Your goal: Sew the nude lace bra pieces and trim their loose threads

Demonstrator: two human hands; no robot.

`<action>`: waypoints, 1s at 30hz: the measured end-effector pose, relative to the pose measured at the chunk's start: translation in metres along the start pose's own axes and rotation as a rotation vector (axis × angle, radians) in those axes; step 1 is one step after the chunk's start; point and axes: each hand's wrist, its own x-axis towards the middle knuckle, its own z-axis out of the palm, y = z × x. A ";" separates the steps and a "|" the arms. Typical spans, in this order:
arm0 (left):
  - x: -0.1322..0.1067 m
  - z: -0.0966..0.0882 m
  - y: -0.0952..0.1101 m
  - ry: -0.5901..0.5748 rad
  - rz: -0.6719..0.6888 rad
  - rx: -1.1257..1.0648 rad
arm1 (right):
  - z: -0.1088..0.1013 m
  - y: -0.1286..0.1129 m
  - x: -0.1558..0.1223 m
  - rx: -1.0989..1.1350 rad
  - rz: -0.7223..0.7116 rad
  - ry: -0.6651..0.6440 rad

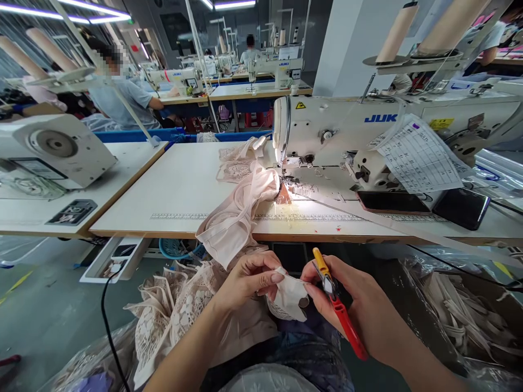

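Observation:
Above my lap, my left hand (261,276) pinches the edge of a pale beige bra piece (291,298). My right hand (341,291) grips the same fabric between thumb and fingertips. In that right hand also lies a pair of thread snips (337,305) with a yellow end and a red handle, tilted across the fingers. Another beige bra (241,209) drapes from the sewing machine's needle area over the table's front edge. Lace bra pieces (180,310) are heaped on my lap, left of my hands and partly under my left forearm.
A white sewing machine (339,128) stands on the white table (163,185). Two phones, one of them a dark phone (461,208), lie at right by a paper sheet (420,155). A box of beige straps (461,310) sits low right; an open drawer (116,261) juts out left. Other people work behind.

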 end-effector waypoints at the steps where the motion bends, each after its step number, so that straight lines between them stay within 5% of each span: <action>1: 0.000 -0.001 0.001 -0.013 -0.008 0.005 | -0.002 -0.003 0.000 0.027 0.024 -0.040; 5: 0.000 -0.004 0.000 -0.066 -0.021 0.026 | -0.009 -0.015 0.001 -0.012 0.044 -0.124; 12: 0.001 -0.006 0.005 -0.040 -0.040 0.064 | -0.014 -0.024 0.003 -0.298 -0.175 -0.068; 23: 0.003 -0.005 0.004 -0.057 -0.013 0.087 | -0.014 -0.021 0.002 -0.399 -0.213 -0.055; 30: -0.001 -0.008 0.007 -0.059 -0.060 -0.017 | -0.040 -0.018 0.012 -0.692 -0.204 -0.096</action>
